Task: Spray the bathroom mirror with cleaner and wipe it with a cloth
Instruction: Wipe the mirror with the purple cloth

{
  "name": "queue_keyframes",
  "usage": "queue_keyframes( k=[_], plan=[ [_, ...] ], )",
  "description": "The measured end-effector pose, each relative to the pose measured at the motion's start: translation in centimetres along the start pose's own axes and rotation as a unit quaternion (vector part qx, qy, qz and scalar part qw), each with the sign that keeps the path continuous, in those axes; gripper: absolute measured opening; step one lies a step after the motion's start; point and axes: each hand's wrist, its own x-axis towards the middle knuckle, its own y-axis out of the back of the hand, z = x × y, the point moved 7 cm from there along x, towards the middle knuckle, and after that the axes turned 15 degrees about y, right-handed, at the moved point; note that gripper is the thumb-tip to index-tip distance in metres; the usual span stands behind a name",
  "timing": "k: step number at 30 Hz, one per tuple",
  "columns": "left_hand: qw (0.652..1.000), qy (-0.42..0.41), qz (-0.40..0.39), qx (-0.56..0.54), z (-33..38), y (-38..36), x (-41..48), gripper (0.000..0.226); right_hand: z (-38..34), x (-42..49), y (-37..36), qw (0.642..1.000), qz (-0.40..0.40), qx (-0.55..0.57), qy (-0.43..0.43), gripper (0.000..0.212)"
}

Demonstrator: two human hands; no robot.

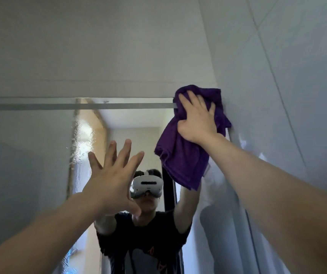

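The tiled wall (277,66) borders the mirror (30,155) above and at right. The purple cloth (184,155) lies at the mirror's upper right corner, bunched above and hanging loose below. The right hand (197,117), grip spread flat, presses it to the glass. The left hand (111,180), grip spread wide, holds nothing; whether it touches the glass cannot be told.

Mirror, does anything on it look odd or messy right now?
Yes. A rippled wet band runs down the mirror left of the open left hand, distorting the reflection, probably unwiped cleaner. The right hand presses the purple cloth at the top right corner, away from it.
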Motion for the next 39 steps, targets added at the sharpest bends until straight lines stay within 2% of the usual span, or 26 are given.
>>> queue_keyframes(
  k=[6,9,14,19,22,26,30,33,37,39],
  plan=[
    [1.000,0.000,0.002,0.018,-0.1,0.1,-0.2,0.155,-8.0,-4.2,-2.8,0.984,-0.056,-0.018,0.169,0.086],
    [1.000,0.002,-0.002,0.015,-0.3,0.2,-0.3,0.155,-9.2,-9.1,-3.5,0.976,-0.054,-0.011,0.209,0.086],
    [1.000,0.002,-0.007,0.006,-0.2,0.5,-0.6,0.155,-5.8,-16.4,-3.3,0.982,-0.041,-0.025,0.182,0.084],
    [1.000,0.000,-0.014,-0.006,0.0,0.6,-0.8,0.152,-0.9,-21.2,-2.6,0.999,0.014,-0.023,0.047,0.084],
    [1.000,-0.001,-0.021,-0.021,0.0,0.5,-0.7,0.149,-0.7,-22.5,-3.2,0.999,0.019,-0.025,0.035,0.084],
    [0.999,-0.007,-0.028,-0.021,0.0,0.3,-0.3,0.150,-0.8,-19.6,-2.6,0.999,0.013,-0.033,0.024,0.082],
    [1.000,-0.008,-0.028,-0.006,0.2,0.3,-0.5,0.151,-1.1,-12.5,-1.8,0.999,0.000,-0.043,-0.002,0.077],
    [0.999,-0.012,-0.049,-0.014,0.5,0.9,-0.6,0.149,-2.7,-6.9,-1.7,0.997,-0.020,-0.072,0.012,0.072],
    [0.990,-0.045,-0.082,-0.105,-1.5,3.0,-0.4,0.128,-7.1,-1.2,-3.0,0.993,-0.053,-0.086,0.067,0.074],
    [0.991,-0.034,-0.061,-0.117,-4.0,4.7,-0.1,0.113,-9.8,0.5,-3.7,0.992,-0.054,-0.083,0.081,0.075]
  ],
)
